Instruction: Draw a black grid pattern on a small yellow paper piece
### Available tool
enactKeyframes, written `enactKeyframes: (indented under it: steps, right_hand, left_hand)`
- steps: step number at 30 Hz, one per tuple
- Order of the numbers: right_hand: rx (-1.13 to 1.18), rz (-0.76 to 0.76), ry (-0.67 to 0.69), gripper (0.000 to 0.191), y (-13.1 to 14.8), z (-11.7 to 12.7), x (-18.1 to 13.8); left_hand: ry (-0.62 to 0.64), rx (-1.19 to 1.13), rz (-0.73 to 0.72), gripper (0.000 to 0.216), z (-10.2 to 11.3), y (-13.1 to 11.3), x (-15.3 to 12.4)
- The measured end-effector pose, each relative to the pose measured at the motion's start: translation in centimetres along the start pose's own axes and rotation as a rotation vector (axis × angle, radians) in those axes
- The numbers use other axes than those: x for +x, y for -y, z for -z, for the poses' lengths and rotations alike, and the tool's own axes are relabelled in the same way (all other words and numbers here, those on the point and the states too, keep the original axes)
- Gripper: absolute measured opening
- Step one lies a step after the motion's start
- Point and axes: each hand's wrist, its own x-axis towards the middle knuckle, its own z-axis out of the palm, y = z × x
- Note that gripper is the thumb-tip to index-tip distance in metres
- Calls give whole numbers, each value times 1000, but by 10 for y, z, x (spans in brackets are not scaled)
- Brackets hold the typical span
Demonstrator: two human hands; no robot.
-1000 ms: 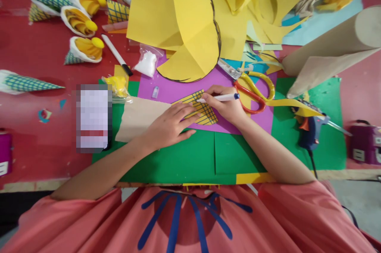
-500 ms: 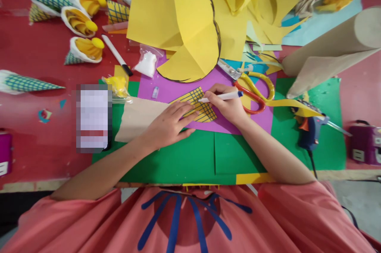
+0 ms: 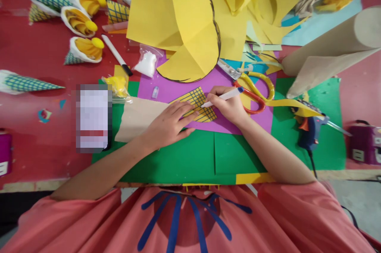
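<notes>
My left hand [image 3: 169, 124] lies flat, fingers spread, pressing down a small yellow paper piece with a dark grid [image 3: 198, 104] on the purple sheet [image 3: 178, 88]. My right hand [image 3: 228, 106] is closed on a white marker with a blue end [image 3: 226, 96], its tip touching the grid piece's right part. A tan paper strip [image 3: 137, 116] lies under my left wrist on the green sheet [image 3: 193, 153].
Red-and-yellow scissors [image 3: 253, 88] lie just right of my right hand. A blue glue gun [image 3: 308, 126] sits further right. Large yellow sheets [image 3: 190, 18] cover the back. Paper cones [image 3: 80, 48] lie at the left, a tan roll [image 3: 333, 50] at the right, another marker [image 3: 117, 56] nearby.
The marker has tilted, its blue end rising up and right, and its tip has shifted slightly across the grid piece. My left hand has stayed put.
</notes>
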Motion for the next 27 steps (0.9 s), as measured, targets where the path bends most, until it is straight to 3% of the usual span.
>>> enactKeyframes:
  steps: [7,22,27]
  right_hand:
    - [45,-8,-43,23,-1,0,1]
    - [22,-35,30,24,-2,-1,0]
    - [63,-33,-34,25,1,1,1]
  left_hand:
    - [-5,-23,46,45,-2,2,-2]
    - [7,-64,43,38,-1,3,-4]
    - [12,-75,69,40,0,1,-4]
